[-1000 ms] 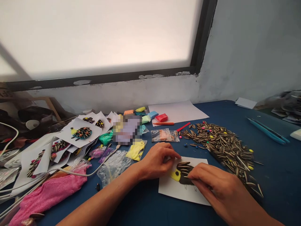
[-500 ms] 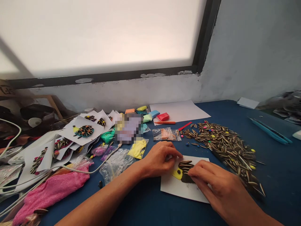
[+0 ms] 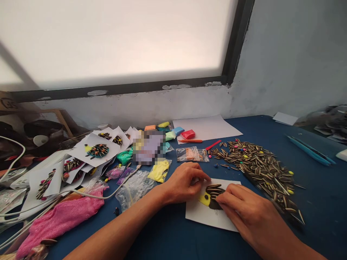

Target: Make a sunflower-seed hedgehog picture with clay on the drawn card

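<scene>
A white paper card (image 3: 199,216) lies on the blue table, bearing a flat clay hedgehog with a yellow face (image 3: 204,199) and a dark body (image 3: 215,206). Striped sunflower seeds (image 3: 213,188) stick out of the body's upper part. My left hand (image 3: 187,182), its fingers bent, holds the card down at the upper left edge. Over the hedgehog's body, the thumb and fingers of my right hand (image 3: 245,209) are pinched at the seeds; the sunflower seed between the fingertips is mostly hidden.
A heap of sunflower seeds (image 3: 257,166) with coloured clay balls lies on the right, before blue tweezers (image 3: 311,150). Bagged clay (image 3: 159,171), a blurred-out phone (image 3: 149,146) with a white cable, and finished seed pictures (image 3: 97,150) crowd the left. White paper (image 3: 214,126) lies behind.
My right hand has shifted very slightly at the hedgehog, its fingertips still pinched among the seeds. My left hand stays in place on the card.
</scene>
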Motion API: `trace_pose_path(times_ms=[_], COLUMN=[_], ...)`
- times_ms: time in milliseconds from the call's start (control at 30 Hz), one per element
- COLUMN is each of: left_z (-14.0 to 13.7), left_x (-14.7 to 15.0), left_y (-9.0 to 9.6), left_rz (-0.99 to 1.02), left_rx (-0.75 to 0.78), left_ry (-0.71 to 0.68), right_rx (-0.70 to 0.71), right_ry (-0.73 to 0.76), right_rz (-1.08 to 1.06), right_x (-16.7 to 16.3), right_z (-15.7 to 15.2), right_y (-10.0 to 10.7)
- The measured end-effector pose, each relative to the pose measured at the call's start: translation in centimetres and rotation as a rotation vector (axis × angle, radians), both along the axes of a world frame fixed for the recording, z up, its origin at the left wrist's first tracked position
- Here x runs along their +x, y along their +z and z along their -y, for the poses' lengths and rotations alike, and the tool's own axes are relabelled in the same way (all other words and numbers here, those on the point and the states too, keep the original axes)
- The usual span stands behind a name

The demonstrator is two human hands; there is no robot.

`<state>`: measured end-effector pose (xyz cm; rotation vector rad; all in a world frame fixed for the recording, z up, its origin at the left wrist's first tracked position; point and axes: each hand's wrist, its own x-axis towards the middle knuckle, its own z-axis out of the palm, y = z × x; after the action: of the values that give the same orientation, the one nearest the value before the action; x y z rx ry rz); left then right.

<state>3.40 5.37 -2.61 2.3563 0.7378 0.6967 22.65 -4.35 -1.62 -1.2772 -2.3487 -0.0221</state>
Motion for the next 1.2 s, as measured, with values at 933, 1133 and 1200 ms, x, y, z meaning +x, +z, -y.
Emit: trace_pose_path(times_ms=[933, 1133, 1200], left_z=[0.3, 0.2, 0.2], left_x=[0.0, 0.0, 0.0], left_y=[0.5, 0.3, 0.3], left_rz=[-0.041, -0.019, -0.016], left_rx=[-0.027, -0.018, -0.017], left_ry=[0.012, 0.008, 0.0], right_rx=[-0.015, -0.057, -0.074], right_ry=[-0.319, -0.335, -0.35], right_rz=[0.28, 0.375, 0.391], right_x=[4.5, 2.3, 1.9], right_z=[-5.7, -8.1, -8.6], right_y=[1.4, 1.5, 1.6])
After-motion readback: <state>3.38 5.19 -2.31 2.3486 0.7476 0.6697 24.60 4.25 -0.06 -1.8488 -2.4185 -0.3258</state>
